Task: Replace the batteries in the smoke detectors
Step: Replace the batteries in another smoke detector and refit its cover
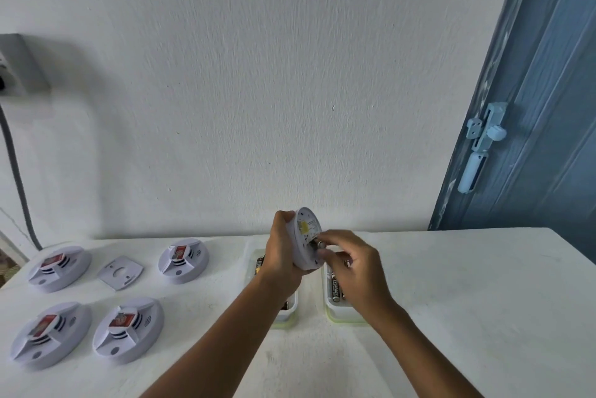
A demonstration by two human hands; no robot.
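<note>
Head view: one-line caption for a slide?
Left hand grips round white smoke detector; right hand pinches a battery at its back.

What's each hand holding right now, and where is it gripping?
The left hand grips the smoke detector by its rim, back facing the right hand, which pinches a battery at the detector's compartment.
</note>
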